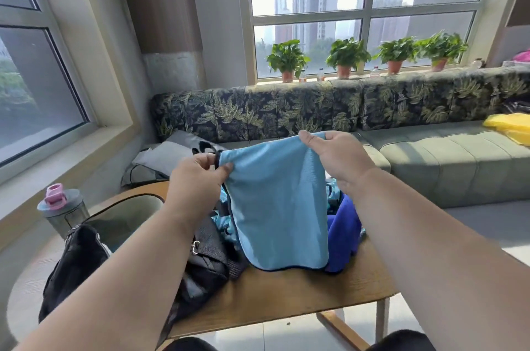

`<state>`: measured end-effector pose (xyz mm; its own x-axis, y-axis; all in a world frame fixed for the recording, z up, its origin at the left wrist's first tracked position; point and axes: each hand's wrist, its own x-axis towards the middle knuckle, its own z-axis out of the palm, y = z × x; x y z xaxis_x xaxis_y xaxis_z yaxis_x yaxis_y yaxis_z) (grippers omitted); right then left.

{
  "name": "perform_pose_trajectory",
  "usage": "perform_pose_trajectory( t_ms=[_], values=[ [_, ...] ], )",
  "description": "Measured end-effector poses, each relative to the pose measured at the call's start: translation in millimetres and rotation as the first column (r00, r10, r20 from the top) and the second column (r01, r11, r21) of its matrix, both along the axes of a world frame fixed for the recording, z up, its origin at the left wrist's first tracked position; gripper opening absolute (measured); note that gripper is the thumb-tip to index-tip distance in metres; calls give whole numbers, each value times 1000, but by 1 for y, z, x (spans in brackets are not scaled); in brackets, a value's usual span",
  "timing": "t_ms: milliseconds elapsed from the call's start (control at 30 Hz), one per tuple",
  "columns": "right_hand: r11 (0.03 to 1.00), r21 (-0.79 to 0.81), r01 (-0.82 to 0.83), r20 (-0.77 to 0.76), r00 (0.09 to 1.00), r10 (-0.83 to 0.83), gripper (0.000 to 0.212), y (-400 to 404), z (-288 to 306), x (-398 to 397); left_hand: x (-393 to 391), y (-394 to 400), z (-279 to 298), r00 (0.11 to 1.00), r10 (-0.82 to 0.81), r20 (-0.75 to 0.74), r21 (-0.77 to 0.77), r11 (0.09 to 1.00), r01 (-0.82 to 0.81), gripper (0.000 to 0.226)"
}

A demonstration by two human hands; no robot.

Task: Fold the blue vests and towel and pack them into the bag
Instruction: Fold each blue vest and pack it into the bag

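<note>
hands: left hand (198, 175) and right hand (332, 155) pinch vest (276, 207) top corners, hung above table (286, 290)
done: nothing packed, by the look
left: fold vest, towel (342, 233), fill bag (206, 264)

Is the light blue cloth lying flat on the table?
No, both hands, left hand and right hand, hold the light blue cloth up by its top edge.
</note>
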<state>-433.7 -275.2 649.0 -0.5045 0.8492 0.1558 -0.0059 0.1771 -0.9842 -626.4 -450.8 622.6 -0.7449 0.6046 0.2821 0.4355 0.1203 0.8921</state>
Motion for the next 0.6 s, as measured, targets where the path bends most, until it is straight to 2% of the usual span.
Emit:
perform_pose_trajectory(
  t_ms=[67,133,267,400,467,600],
  values=[
    [1000,7,-21,-46,999,21,43,1,11,5,0,-1,14,989,41,-144,40,999,-36,15],
    [999,22,-49,-46,998,50,41,-7,9,14,5,-10,14,988,56,-146,42,998,-51,17],
    [995,-58,-82,72,994,86,36,-30,-51,34,24,-38,-37,995,6,101,-66,998,1,17],
    [968,-243,-67,229,965,125,33,-58,-148,61,60,-79,-122,975,-6,221,-256,964,64,14],
    [957,-279,-83,309,935,172,36,-69,-186,79,77,-100,-157,958,-38,286,-318,939,132,10],
    [950,-288,-116,325,922,211,35,-87,-209,107,92,-128,-185,949,-41,312,-371,915,161,15]
  ],
)
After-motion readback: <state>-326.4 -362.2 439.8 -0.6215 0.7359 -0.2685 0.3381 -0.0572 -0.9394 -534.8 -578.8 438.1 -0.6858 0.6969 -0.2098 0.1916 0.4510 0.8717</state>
